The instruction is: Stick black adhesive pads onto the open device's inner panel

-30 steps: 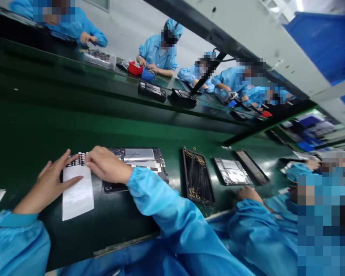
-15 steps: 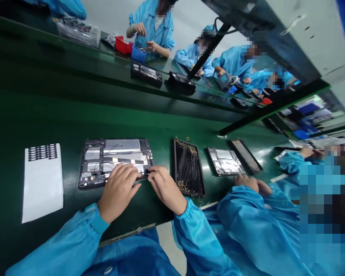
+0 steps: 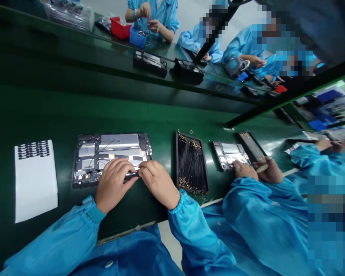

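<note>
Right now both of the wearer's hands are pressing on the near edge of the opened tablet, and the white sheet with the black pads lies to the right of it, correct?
Not quite. The head view shows the white sheet lying to the left of the opened tablet, not the right. The rest holds: the left hand and right hand both press on its near edge.
</note>
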`<state>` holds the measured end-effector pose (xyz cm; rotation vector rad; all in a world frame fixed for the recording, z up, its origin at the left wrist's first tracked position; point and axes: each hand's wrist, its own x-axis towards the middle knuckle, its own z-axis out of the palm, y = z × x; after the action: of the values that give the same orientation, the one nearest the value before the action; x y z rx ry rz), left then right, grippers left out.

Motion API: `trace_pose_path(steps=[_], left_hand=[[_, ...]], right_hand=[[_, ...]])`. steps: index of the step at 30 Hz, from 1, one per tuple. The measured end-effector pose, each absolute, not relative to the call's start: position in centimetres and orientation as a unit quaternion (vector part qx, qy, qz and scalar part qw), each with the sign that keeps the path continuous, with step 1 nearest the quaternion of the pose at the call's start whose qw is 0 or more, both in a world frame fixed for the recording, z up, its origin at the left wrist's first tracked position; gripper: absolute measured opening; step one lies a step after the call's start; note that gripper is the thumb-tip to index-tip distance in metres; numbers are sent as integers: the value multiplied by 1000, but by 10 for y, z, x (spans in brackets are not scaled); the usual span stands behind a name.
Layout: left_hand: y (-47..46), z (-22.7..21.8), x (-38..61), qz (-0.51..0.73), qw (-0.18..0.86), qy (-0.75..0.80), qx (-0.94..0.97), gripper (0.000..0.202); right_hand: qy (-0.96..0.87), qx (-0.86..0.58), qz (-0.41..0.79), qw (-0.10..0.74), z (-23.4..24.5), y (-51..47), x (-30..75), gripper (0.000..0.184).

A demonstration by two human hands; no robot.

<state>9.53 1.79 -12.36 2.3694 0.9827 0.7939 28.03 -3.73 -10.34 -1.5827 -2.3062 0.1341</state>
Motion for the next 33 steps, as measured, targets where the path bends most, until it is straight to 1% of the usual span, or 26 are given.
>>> trace_pose_path(steps=[4, 12, 14, 16, 18, 20, 24, 33], left_hand=[[18, -123, 95, 286, 221, 352, 864, 12], [19, -123, 95, 277, 210, 339, 874, 5], [20, -123, 95, 277, 206, 337, 876, 3], [20, -122, 95, 276, 200, 337, 878, 0], [20, -120, 97, 275, 194, 338, 879, 4], [19, -119, 100, 274, 187, 340, 880, 7], [19, -117, 103, 278, 171, 344, 880, 9], [17, -122, 102, 286, 133, 318, 894, 6]], right_hand=[[-811, -562, 42, 157, -102, -37, 278, 17], [-805, -574, 40, 145, -101, -36, 274, 18], [-802, -568, 62, 173, -102, -37, 278, 17], [-787, -563, 101, 232, -104, -39, 284, 13], [-762, -563, 136, 290, -106, -43, 290, 9], [-744, -569, 149, 318, -109, -46, 294, 8], [-743, -575, 147, 311, -111, -46, 292, 7], [-751, -585, 132, 276, -110, -43, 286, 10]])
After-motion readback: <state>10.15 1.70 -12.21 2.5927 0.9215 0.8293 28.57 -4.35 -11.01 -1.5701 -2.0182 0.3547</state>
